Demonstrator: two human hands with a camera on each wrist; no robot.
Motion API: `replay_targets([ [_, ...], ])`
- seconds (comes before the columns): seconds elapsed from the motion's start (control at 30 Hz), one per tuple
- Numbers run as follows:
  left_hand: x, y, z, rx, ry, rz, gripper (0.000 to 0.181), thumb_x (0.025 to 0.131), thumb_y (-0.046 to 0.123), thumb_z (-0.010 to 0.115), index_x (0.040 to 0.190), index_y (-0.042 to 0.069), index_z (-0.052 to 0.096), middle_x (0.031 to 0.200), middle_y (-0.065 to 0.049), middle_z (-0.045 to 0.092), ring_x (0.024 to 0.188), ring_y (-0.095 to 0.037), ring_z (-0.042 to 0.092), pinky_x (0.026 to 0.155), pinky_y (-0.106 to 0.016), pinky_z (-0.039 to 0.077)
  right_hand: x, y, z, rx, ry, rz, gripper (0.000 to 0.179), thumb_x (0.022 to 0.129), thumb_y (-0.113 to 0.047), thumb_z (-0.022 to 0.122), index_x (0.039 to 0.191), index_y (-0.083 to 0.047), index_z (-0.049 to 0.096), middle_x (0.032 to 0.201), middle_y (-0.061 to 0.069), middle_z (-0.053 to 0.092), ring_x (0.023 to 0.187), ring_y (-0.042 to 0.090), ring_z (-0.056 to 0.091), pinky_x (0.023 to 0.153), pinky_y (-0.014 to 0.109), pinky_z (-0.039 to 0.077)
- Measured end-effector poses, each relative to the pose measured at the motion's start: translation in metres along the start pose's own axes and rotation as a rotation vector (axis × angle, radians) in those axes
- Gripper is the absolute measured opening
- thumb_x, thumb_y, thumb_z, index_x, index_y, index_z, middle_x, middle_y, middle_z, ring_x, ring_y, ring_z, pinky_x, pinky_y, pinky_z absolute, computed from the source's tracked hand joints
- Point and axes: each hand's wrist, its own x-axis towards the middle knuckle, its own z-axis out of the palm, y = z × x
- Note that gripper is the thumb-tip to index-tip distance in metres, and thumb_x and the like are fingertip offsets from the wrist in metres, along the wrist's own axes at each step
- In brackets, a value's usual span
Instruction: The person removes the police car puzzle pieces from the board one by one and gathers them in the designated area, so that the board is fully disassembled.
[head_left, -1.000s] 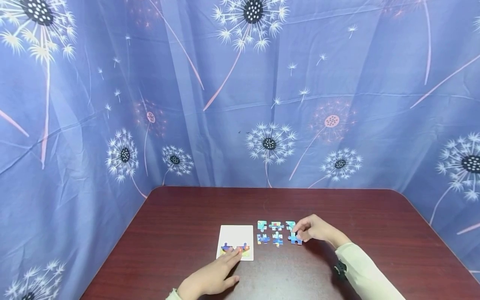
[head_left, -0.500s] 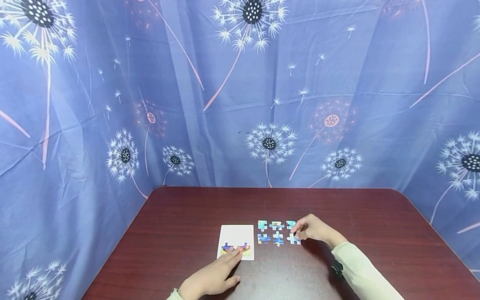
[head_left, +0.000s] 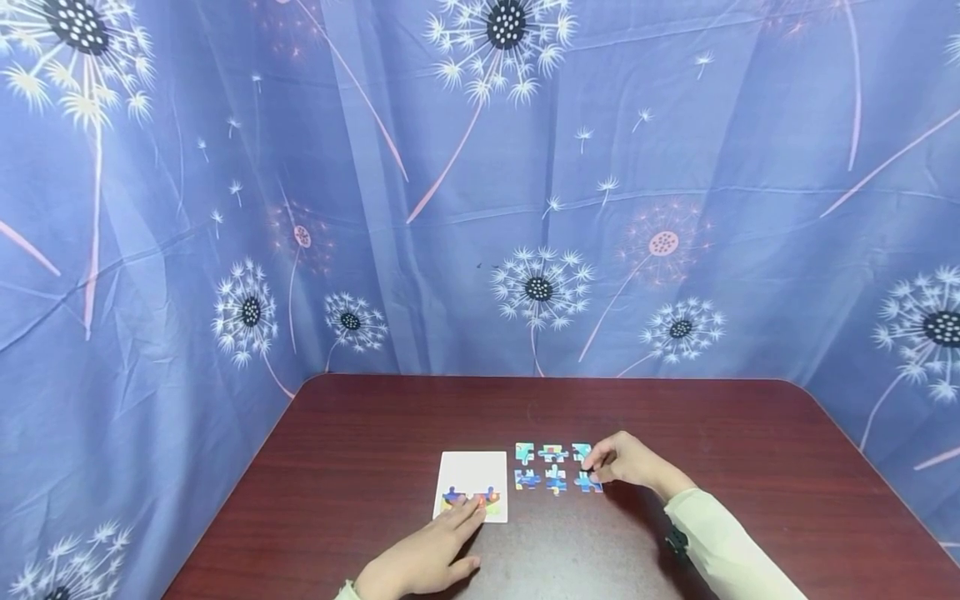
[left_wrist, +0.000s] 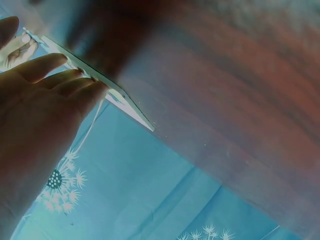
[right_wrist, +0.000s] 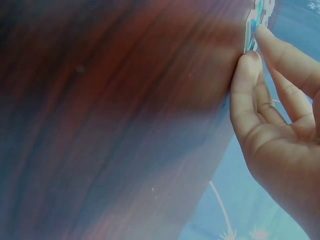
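Note:
My left hand (head_left: 423,554) rests with straight fingers on the lower part of a white puzzle board (head_left: 474,471); its fingertips lie over colourful joined pieces (head_left: 487,497) there. In the left wrist view the fingers meet the edge of the board (left_wrist: 117,92). At the right end of the lower row of loose pieces, my right hand (head_left: 630,462) pinches a blue jigsaw puzzle piece (head_left: 585,482) by its right side, between thumb and forefinger. The right wrist view shows the fingertips at the edge of that puzzle piece (right_wrist: 252,32), mostly edge-on.
Several loose jigsaw pieces lie in two rows right of the board, among them a teal corner piece (head_left: 523,452) and a blue one (head_left: 556,479). They lie on a dark red wooden table (head_left: 360,450). A blue dandelion-print curtain (head_left: 450,275) hangs behind it.
The puzzle piece under my right hand has shifted slightly left, looking paler half a second ago and blue again now. The right hand moved slightly left; the left stays on the board.

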Motion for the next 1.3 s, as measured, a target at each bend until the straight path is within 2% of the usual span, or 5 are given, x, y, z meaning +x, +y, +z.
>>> replay_targets([
  [0.2,0.001,-0.002,0.003,0.071,0.054,0.035,0.059,0.096,0.032,0.055,0.142,-0.003,0.042,0.149,-0.019,0.038,0.136,-0.033,0.038,0.109,-0.042,0.036,-0.002,0.000,-0.002,0.006,-0.012,0.004,0.011,0.081,0.003,0.073,0.092,0.006,0.072,0.081,0.012,0.067,0.072,0.019,0.061,0.061,0.026,0.053],
  [0.5,0.000,-0.002,0.004,0.110,0.054,0.037,0.060,0.096,0.033,0.054,0.144,-0.002,0.041,0.150,-0.017,0.037,0.138,-0.030,0.036,0.110,-0.040,0.034,0.005,-0.016,-0.002,-0.008,-0.004,-0.009,0.010,0.084,0.001,0.069,0.093,0.004,0.071,0.084,0.013,0.069,0.071,0.019,0.061,0.062,0.031,0.053],
  [0.9,0.006,0.014,0.008,0.080,-0.051,0.026,0.063,0.098,0.039,0.051,0.146,0.000,0.038,0.154,-0.015,0.030,0.143,-0.026,0.027,0.111,-0.035,0.033,0.036,-0.035,0.024,-0.026,-0.015,-0.076,0.012,0.085,0.001,0.068,0.096,0.006,0.070,0.081,0.013,0.068,0.066,0.013,0.056,0.057,0.025,0.050],
  [1.1,0.010,0.016,0.011,0.161,-0.009,0.058,0.064,0.097,0.039,0.052,0.144,-0.001,0.039,0.152,-0.017,0.034,0.141,-0.025,0.030,0.111,-0.034,0.033,0.049,-0.044,0.037,-0.043,-0.027,-0.096,0.010,0.086,-0.001,0.069,0.095,0.003,0.071,0.078,0.006,0.066,0.064,0.011,0.053,0.056,0.022,0.047],
  [1.3,0.009,0.019,0.009,0.202,0.011,0.061,0.063,0.096,0.040,0.053,0.142,-0.002,0.043,0.149,-0.018,0.038,0.139,-0.025,0.034,0.110,-0.033,0.035,0.057,-0.053,0.048,-0.016,-0.061,-0.129,0.011,0.086,0.000,0.068,0.096,0.005,0.070,0.080,0.012,0.067,0.067,0.012,0.056,0.059,0.022,0.049],
])
